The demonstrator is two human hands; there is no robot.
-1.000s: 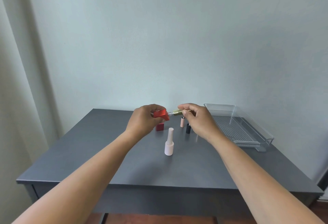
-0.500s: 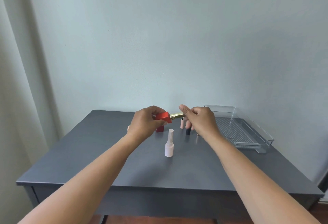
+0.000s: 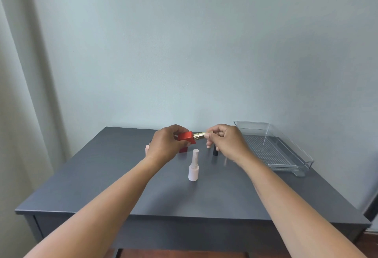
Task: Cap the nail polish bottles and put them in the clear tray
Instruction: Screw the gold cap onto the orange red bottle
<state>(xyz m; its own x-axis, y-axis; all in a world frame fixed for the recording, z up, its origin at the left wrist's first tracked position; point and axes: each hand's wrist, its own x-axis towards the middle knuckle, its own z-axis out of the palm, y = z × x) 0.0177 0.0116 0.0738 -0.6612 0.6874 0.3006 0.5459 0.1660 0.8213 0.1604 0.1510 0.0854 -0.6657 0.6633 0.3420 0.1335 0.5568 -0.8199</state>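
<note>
Desk (image 3: pixel 102 186): the tray (image 3: pixel 290 145) stands at its far right, near the edge. Left hand (image 3: pixel 165 145), grip closed round the red bottle (image 3: pixel 185 136), holds it above the desk. Right hand (image 3: pixel 227 141), grip pinching the gold cap (image 3: pixel 199 135) at the bottle's neck. Capping is underway, I judge. Next: finish twisting, then carry right, above the white bottle (image 3: pixel 194 167).

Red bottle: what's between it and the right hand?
Head view: a gold cap, pinched by the right hand, meets the red bottle in the left hand.
</note>
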